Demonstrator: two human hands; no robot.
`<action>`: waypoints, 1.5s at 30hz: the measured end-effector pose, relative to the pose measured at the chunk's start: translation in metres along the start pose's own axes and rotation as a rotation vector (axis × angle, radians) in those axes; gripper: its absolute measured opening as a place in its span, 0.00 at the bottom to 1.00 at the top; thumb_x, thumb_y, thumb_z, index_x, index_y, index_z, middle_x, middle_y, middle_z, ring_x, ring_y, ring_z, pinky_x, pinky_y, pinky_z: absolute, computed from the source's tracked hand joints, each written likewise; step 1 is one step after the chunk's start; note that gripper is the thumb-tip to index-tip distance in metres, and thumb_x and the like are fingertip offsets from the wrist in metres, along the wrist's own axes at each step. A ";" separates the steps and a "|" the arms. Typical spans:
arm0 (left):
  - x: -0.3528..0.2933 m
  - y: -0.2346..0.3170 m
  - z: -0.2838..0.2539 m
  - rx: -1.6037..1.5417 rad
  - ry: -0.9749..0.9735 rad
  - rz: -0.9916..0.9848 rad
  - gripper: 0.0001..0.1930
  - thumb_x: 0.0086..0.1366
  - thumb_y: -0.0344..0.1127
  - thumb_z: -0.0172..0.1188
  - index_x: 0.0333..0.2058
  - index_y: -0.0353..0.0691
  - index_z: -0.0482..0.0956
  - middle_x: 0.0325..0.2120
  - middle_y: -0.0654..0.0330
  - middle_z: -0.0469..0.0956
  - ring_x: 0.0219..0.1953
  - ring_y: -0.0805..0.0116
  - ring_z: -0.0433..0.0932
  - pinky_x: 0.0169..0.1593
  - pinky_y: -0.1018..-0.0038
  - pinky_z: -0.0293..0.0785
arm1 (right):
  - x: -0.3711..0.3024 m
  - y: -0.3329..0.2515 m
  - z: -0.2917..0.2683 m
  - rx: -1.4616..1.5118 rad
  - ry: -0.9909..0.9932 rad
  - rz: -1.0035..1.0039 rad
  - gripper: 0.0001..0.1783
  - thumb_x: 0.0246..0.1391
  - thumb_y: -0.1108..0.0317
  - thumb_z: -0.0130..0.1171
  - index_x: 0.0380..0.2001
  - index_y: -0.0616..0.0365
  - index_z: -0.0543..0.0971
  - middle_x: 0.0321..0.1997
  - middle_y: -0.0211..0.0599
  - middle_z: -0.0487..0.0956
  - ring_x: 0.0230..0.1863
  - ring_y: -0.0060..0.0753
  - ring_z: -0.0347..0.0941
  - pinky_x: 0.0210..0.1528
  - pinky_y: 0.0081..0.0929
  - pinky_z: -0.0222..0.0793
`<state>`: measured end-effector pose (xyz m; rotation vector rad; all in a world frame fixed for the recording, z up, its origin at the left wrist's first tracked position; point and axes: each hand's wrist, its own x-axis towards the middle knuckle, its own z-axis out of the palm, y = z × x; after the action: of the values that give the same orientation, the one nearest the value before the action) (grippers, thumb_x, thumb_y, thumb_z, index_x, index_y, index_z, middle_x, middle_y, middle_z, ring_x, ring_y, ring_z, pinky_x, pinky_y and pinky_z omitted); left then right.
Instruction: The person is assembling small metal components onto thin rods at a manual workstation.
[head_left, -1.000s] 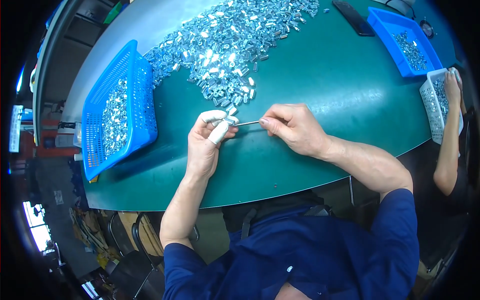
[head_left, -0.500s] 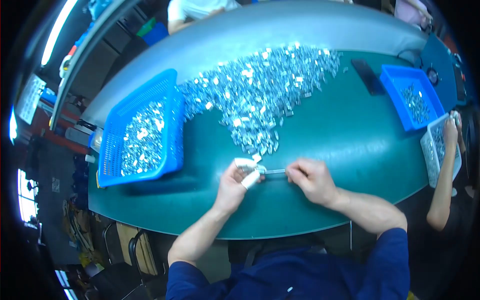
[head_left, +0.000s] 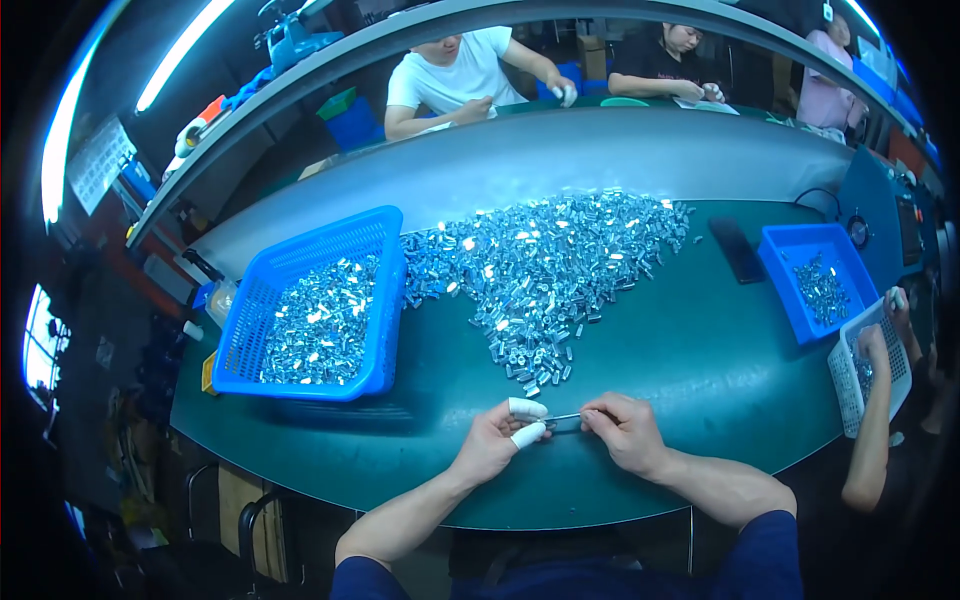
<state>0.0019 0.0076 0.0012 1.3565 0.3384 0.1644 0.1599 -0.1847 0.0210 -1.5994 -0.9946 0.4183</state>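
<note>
Low over the near middle of the green table, my two hands face each other with a thin metal rod [head_left: 565,416] between them. My right hand [head_left: 630,434] pinches its right end between thumb and fingers. My left hand [head_left: 488,442], with white finger cots on thumb and forefinger, is closed around the rod's left end. Whether a small metal piece sits inside that left pinch is hidden by the fingers. Just beyond my hands lies the tip of a big heap of small shiny metal pieces [head_left: 560,260].
A blue perforated basket [head_left: 385,345] of metal pieces stands left. At right are a dark flat phone-like slab [head_left: 736,250], a blue tray [head_left: 775,275] with pieces, and a white basket [head_left: 846,390] with a co-worker's hand [head_left: 874,345] over it. Other people sit across the raised grey table back [head_left: 480,170].
My view has tilted up, so the people opposite now show and the table sits lower in the picture. My hands have come slightly closer together, still on the rod.
</note>
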 end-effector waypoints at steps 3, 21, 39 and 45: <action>-0.002 0.001 0.003 0.033 0.013 -0.008 0.12 0.70 0.25 0.65 0.51 0.31 0.79 0.45 0.54 0.84 0.47 0.66 0.85 0.55 0.68 0.81 | -0.001 0.008 0.002 -0.015 -0.042 0.006 0.13 0.67 0.66 0.61 0.30 0.62 0.85 0.24 0.37 0.83 0.27 0.29 0.80 0.30 0.29 0.73; -0.001 -0.007 0.006 0.082 0.063 0.019 0.09 0.70 0.24 0.65 0.47 0.33 0.80 0.41 0.56 0.85 0.43 0.67 0.86 0.49 0.71 0.83 | -0.004 0.009 0.003 -0.002 -0.160 0.112 0.14 0.71 0.66 0.57 0.32 0.63 0.83 0.25 0.35 0.83 0.26 0.25 0.79 0.31 0.27 0.74; -0.007 -0.002 0.018 0.316 -0.010 0.069 0.09 0.72 0.28 0.64 0.48 0.33 0.82 0.41 0.55 0.87 0.42 0.67 0.86 0.49 0.71 0.82 | -0.007 0.004 0.005 -0.157 -0.034 -0.320 0.05 0.61 0.69 0.64 0.32 0.59 0.83 0.30 0.44 0.81 0.33 0.52 0.79 0.34 0.43 0.74; 0.001 0.011 0.031 0.736 0.123 0.438 0.08 0.64 0.25 0.70 0.42 0.33 0.85 0.34 0.53 0.86 0.34 0.61 0.85 0.39 0.69 0.79 | 0.006 0.007 0.008 -0.018 -0.101 -0.004 0.15 0.67 0.63 0.59 0.28 0.61 0.82 0.21 0.37 0.80 0.23 0.33 0.76 0.28 0.33 0.70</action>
<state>0.0142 -0.0185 0.0176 2.1482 0.2013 0.5251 0.1605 -0.1747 0.0132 -1.6054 -1.0800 0.4922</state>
